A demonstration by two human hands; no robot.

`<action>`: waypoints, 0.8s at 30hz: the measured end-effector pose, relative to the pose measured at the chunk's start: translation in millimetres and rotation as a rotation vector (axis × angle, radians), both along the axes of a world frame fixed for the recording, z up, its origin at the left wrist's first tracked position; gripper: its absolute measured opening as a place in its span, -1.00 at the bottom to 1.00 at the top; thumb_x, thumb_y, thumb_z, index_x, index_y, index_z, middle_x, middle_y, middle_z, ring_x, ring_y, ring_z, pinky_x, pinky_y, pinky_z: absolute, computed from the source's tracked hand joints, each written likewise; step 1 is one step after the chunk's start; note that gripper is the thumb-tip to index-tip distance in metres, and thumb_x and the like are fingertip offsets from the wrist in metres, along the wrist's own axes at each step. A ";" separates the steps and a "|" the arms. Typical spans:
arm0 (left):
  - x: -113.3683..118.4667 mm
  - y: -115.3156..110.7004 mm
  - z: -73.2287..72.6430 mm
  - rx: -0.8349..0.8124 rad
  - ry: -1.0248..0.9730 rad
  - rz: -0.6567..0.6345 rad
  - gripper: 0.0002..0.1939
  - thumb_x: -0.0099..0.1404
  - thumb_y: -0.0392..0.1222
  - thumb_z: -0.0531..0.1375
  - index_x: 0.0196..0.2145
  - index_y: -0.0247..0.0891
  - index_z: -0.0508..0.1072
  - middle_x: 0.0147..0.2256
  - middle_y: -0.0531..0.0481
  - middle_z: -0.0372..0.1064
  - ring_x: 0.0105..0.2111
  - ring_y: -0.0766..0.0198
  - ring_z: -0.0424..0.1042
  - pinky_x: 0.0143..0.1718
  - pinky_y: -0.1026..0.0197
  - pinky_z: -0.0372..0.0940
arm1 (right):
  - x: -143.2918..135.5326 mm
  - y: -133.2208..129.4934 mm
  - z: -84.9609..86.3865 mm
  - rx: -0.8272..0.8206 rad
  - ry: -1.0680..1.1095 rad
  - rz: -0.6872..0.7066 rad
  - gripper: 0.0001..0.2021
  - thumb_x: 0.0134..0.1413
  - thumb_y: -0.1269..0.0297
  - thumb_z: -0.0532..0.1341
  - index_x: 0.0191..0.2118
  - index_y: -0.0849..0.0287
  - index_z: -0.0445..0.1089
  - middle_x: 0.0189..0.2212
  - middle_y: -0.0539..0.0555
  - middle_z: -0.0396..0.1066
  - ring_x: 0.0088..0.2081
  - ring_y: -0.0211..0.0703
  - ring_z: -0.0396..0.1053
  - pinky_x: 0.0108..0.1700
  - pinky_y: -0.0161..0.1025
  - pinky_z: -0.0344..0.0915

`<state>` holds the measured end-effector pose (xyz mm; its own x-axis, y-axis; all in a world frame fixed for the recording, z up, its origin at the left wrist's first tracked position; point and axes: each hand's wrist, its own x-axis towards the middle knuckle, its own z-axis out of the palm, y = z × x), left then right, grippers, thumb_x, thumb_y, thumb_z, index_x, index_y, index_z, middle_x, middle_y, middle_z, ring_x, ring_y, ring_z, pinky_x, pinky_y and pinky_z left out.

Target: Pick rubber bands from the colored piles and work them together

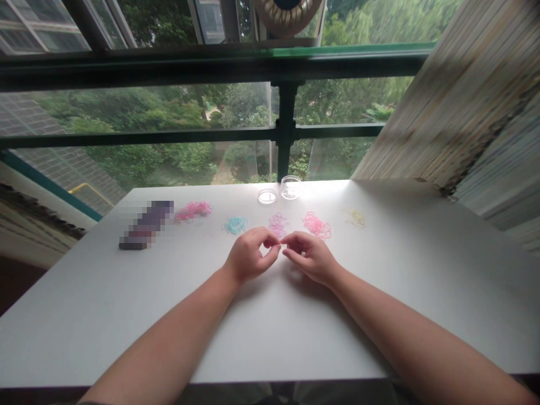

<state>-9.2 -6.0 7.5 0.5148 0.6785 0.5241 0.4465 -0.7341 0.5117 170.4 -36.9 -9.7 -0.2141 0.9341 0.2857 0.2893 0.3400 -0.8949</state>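
Observation:
My left hand (253,254) and my right hand (310,256) meet fingertip to fingertip above the white table (253,326). The left thumb and index finger are pinched together; what is between them is too small to make out. My right hand has its thumb and index finger curled close to the left fingertips, and anything they hold is also too small to tell. Just behind the hands lie a purple pile of thin bands (277,224) and a pink pile (317,225). A blue pile (235,225) rests left of them, and a small yellow pile (356,217) to the right.
A pink mixed pile (194,211) and a dark, blurred-out object (147,225) lie at the left. Two clear round dishes (267,196) (291,188) stand at the back edge, before the window railing (287,135).

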 end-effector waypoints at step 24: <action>-2.4 1.7 -1.4 -0.067 -0.016 0.010 -0.94 0.14 -0.26 0.11 -0.46 -0.26 0.36 -0.51 0.04 0.32 -0.47 0.34 0.29 -0.39 0.26 0.21 | 2.9 0.2 4.7 0.106 -0.038 -0.053 -0.92 0.04 0.32 0.15 -0.41 0.18 0.35 -0.49 0.02 0.34 -0.47 -0.27 0.25 -0.44 -0.32 0.20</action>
<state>-11.5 -4.3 6.2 0.4997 0.7175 0.4854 0.4449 -0.6933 0.5669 173.2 -36.6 -5.0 -0.1778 0.9095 0.3758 0.3419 0.4152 -0.8430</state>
